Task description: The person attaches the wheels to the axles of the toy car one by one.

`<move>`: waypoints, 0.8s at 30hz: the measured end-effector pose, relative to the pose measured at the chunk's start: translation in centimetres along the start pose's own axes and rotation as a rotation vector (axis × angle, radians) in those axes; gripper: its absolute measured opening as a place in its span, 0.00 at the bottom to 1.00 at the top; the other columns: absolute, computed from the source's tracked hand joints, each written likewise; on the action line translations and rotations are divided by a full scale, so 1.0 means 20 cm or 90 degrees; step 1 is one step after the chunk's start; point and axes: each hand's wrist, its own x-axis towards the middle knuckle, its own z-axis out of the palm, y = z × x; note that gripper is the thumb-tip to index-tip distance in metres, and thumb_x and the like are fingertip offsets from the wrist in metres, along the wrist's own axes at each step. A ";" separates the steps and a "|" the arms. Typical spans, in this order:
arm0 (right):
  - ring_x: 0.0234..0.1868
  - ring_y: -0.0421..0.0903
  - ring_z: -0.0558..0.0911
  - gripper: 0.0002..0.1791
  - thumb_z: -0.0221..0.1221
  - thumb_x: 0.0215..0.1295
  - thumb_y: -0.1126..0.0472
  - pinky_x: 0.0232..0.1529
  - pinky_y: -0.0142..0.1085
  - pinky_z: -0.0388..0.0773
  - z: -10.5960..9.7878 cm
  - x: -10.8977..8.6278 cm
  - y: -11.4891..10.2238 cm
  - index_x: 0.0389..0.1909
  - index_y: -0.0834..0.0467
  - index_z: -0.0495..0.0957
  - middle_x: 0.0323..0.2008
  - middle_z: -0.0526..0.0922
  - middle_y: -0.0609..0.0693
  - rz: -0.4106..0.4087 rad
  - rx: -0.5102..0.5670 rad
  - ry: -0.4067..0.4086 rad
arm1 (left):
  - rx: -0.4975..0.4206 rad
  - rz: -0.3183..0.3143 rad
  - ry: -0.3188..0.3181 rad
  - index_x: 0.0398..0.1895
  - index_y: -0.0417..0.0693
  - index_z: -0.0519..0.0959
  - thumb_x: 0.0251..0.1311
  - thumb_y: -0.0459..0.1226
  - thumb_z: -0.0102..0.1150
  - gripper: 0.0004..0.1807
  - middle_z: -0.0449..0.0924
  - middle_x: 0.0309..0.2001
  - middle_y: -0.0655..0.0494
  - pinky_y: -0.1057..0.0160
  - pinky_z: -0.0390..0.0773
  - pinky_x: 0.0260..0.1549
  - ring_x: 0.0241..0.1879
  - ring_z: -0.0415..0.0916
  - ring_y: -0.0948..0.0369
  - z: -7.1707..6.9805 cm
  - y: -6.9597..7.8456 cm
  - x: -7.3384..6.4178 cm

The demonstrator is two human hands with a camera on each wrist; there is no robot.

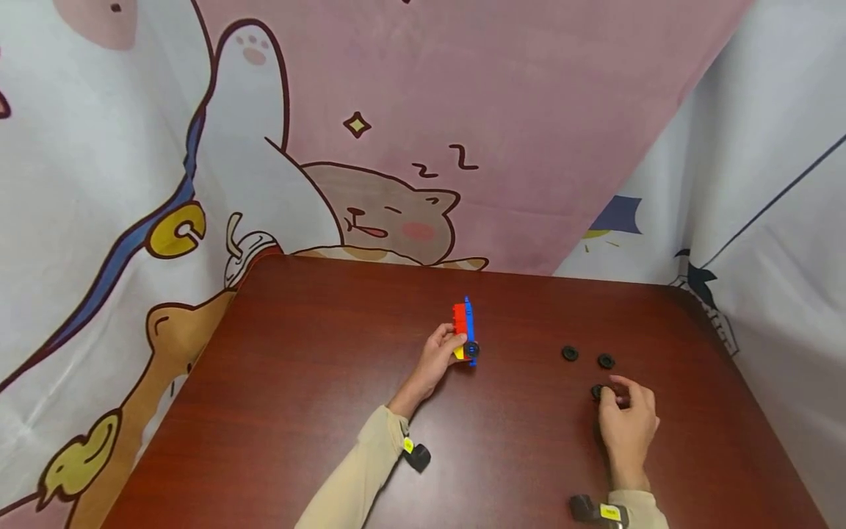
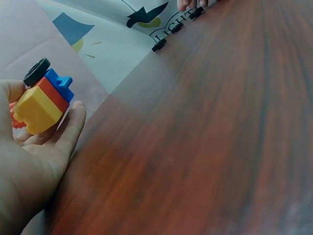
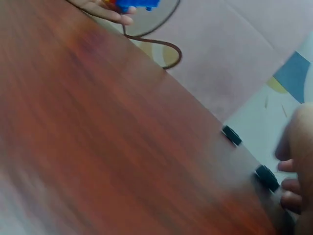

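Note:
My left hand (image 1: 434, 365) grips a toy vehicle of red, blue and yellow blocks (image 1: 460, 320) above the table, holding it between thumb and fingers. One black wheel (image 2: 37, 72) is on the vehicle's side in the left wrist view. Over at the right, my right hand (image 1: 628, 422) is low at a loose black wheel (image 1: 597, 392), its thumb tip overlapping it. Whether the fingers pinch that wheel is hidden. Two other black wheels, a left one (image 1: 570, 353) and a right one (image 1: 605, 361), lie just beyond this hand.
The dark reddish-brown wooden table (image 1: 291, 382) stretches under both hands. A printed curtain (image 1: 515, 132) with cartoon animals hangs along its back and sides. Each wrist carries a small black camera, the left camera (image 1: 418, 458) and the right camera (image 1: 583, 508).

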 end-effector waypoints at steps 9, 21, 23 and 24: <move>0.40 0.52 0.71 0.13 0.60 0.67 0.58 0.44 0.52 0.56 0.02 -0.01 -0.01 0.47 0.61 0.83 0.42 0.78 0.61 -0.024 -0.077 -0.058 | 0.013 0.011 -0.018 0.46 0.45 0.65 0.73 0.37 0.51 0.07 0.74 0.52 0.21 0.64 0.83 0.47 0.45 0.86 0.47 0.00 0.01 0.00; 0.37 0.27 0.70 0.14 0.61 0.66 0.69 0.36 0.17 0.65 0.11 -0.05 -0.09 0.52 0.65 0.81 0.41 0.77 0.58 -0.143 0.145 0.005 | 0.021 0.015 0.007 0.50 0.41 0.66 0.72 0.36 0.52 0.10 0.75 0.51 0.22 0.66 0.82 0.46 0.45 0.85 0.45 0.01 0.02 0.00; 0.38 0.27 0.71 0.14 0.61 0.66 0.69 0.35 0.18 0.65 0.15 -0.06 -0.13 0.52 0.65 0.81 0.41 0.78 0.59 -0.157 0.164 -0.009 | 0.015 0.011 0.011 0.48 0.43 0.65 0.72 0.36 0.52 0.09 0.75 0.51 0.22 0.67 0.82 0.45 0.41 0.87 0.54 0.01 0.01 0.00; 0.39 0.28 0.71 0.14 0.61 0.66 0.69 0.35 0.19 0.66 0.18 -0.07 -0.15 0.52 0.65 0.81 0.42 0.78 0.59 -0.164 0.175 -0.021 | 0.010 0.011 0.012 0.47 0.43 0.65 0.71 0.35 0.52 0.08 0.75 0.51 0.21 0.67 0.83 0.44 0.39 0.87 0.57 0.01 0.01 0.00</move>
